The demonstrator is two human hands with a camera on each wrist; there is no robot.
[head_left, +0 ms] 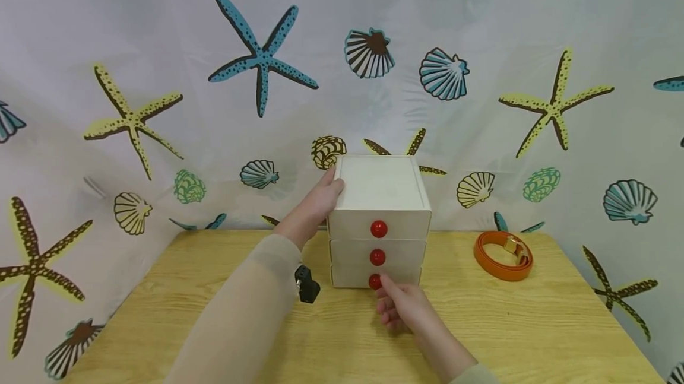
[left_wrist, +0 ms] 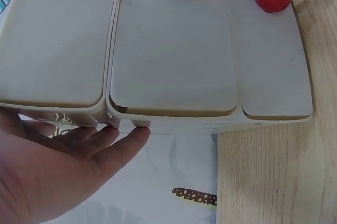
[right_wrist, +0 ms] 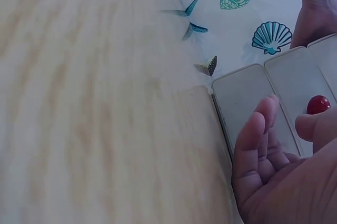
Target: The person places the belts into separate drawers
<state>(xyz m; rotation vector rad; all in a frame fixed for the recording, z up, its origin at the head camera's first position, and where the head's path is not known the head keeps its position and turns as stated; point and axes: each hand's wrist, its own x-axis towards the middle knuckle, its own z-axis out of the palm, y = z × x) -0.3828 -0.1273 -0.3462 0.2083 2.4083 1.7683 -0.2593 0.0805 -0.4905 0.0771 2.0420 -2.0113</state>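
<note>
A white three-drawer cabinet (head_left: 382,185) is standing upright between the hands, its smooth, round-cornered fronts facing the person, each front's long axis running left to right. Glossy red ball knobs (head_left: 377,257) are lining up down the middle. The left hand (head_left: 320,197) is resting extended fingers against the cabinet's side; the right hand (head_left: 403,307) is holding thumb and loosely bent fingers apart beside the lowest knob. Right of it, a coiled orange belt (head_left: 503,256) is lying on the wood-grain table (head_left: 534,324).
</note>
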